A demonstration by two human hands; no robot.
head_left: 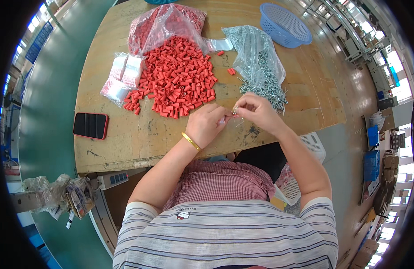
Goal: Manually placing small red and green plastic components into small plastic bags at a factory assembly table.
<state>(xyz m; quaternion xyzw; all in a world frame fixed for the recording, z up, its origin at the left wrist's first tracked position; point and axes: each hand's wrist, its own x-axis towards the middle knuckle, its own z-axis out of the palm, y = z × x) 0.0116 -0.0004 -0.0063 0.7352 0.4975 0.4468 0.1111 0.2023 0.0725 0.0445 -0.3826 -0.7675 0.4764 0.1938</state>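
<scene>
Just below the big heap of short red plastic tube caps (178, 76), close to the near edge of the worn wooden table (126, 148), both hands meet over a tiny clear plastic bag (226, 120). Only the head view to go on, so here's what it shows. The left hand (206, 125), gold bangle on the wrist, has its grip pressed together on the little bag. The right hand (256, 112) has its fingertips pinched on something small and metallic right at the bag's mouth; looks like a screw, but it's too small to say for sure.

To the right of the red heap sits a clear plastic bag of small silver screws (256, 58), with loose ones spilled out just beyond the right hand. Left of the heap lies a stack of small empty clear zip bags (122, 76), and further left and nearer, a black phone in a red case (90, 125). A blue plastic mesh basket (285, 24) sits well past the screw bag.

What could go wrong, I reckon: the hands work right at the table edge, so a fumbled piece drops straight into the lap or onto the floor. The spilled screws are so close to the right hand that a sleeve-less forearm sweep could scatter them. And a thin bag pinched that lightly could slip.
</scene>
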